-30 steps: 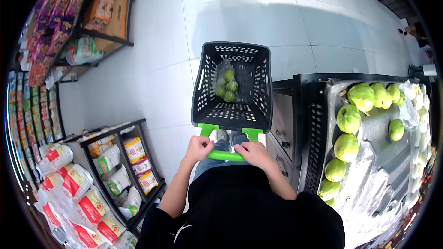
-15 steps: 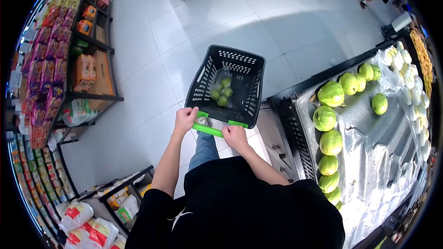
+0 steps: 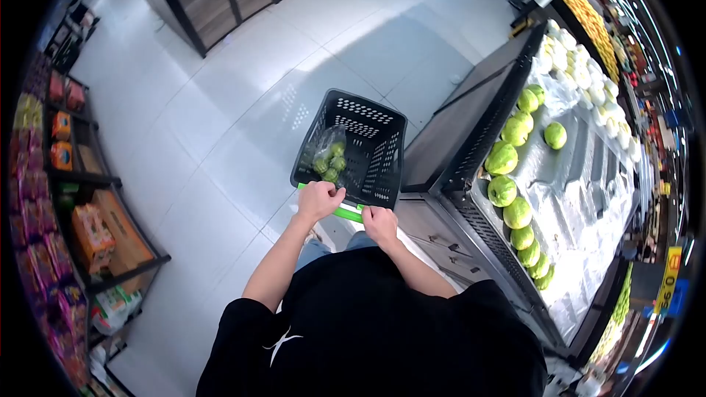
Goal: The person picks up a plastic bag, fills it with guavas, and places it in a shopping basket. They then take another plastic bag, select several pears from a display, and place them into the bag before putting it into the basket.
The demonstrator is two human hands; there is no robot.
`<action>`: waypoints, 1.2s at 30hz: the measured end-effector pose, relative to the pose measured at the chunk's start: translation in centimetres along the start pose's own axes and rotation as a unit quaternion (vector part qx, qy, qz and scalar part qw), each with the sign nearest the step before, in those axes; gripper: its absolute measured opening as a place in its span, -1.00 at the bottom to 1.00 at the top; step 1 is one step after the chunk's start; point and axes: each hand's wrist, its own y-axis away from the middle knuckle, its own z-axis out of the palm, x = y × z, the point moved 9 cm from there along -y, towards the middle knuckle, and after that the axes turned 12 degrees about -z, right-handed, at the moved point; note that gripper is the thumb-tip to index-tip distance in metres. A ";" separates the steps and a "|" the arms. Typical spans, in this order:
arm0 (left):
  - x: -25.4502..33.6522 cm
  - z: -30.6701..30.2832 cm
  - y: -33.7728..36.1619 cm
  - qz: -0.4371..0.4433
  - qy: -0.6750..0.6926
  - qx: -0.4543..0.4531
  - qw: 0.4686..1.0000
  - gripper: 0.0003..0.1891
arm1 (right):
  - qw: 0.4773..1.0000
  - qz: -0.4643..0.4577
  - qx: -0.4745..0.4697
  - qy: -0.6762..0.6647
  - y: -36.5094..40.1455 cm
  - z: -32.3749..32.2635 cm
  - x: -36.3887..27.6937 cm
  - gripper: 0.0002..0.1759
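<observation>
Both of my hands are wrapped round the green handle point(image 3: 348, 212) of a black shopping basket point(image 3: 305, 153) in front of my body. My left hand point(image 3: 319, 200) grips the handle's left part, and my right hand point(image 3: 380, 225) closes on its right end. Inside the basket, toward its left side, lies a clear plastic bag point(image 3: 329, 141) with several round green fruits or vegetables point(image 3: 332, 164) in it. The basket's perforated walls are visible. What carries its weight below is hidden.
To the right stands a produce display point(image 3: 471, 154) with a row of green melons point(image 3: 502, 191) along its edge and white-wrapped produce point(image 3: 581, 66) farther back. Packaged goods fill a shelf point(image 3: 121, 180) at left. A wooden cabinet point(image 3: 209, 4) stands ahead on the tiled floor point(image 3: 235, 117).
My view has turned to the right, so the left shelf has slid toward the edge and the cabinet shows more. My left hand has shifted inward along the handle, nearer my right.
</observation>
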 end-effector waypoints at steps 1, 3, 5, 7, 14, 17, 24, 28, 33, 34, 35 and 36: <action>0.3 0.2 -1.1 0.019 -0.004 -0.013 1.000 -0.62 | 1.000 0.005 0.014 -0.003 -0.7 0.0 -0.1 -0.55; 0.3 0.1 -3.4 0.024 -0.030 -0.005 0.999 -0.63 | 0.999 0.006 0.046 -0.003 -2.1 -0.4 -0.1 -0.56; 1.3 0.2 -5.4 0.050 -0.030 -0.022 0.998 -0.65 | 0.997 0.010 0.073 -0.006 -3.1 -0.5 -0.1 -0.57; 2.6 0.0 -7.3 0.103 -0.044 0.010 0.994 -0.64 | 0.995 -0.012 0.099 -0.005 -4.6 -1.1 -0.1 -0.57; 6.2 2.6 -15.3 0.104 -0.093 -0.063 0.988 -0.65 | 0.992 0.050 0.118 -0.018 -10.6 -3.8 2.3 -0.57; 8.5 3.6 -19.0 0.104 -0.102 -0.077 0.986 -0.65 | 0.988 0.068 0.132 -0.038 -13.8 -5.5 3.8 -0.57; 14.0 7.0 -28.5 0.131 -0.105 -0.113 0.979 -0.64 | 0.980 0.125 0.146 -0.046 -21.6 -9.9 7.7 -0.57; 16.7 9.2 -34.0 0.124 -0.093 -0.130 0.979 -0.62 | 0.975 0.130 0.168 -0.069 -26.0 -12.3 10.3 -0.55; 21.7 12.0 -40.5 0.146 -0.084 -0.138 0.976 -0.63 | 0.969 0.156 0.179 -0.069 -31.8 -15.9 14.3 -0.56; 22.5 12.5 -41.5 0.144 -0.089 -0.139 0.976 -0.62 | 0.967 0.166 0.184 -0.067 -32.7 -16.4 15.1 -0.57; 23.4 13.2 -42.6 0.148 -0.092 -0.145 0.974 -0.62 | 0.965 0.173 0.186 -0.068 -33.7 -16.9 16.0 -0.57; 24.1 13.7 -43.6 0.149 -0.091 -0.143 0.974 -0.62 | 0.963 0.179 0.188 -0.068 -34.5 -17.6 16.7 -0.57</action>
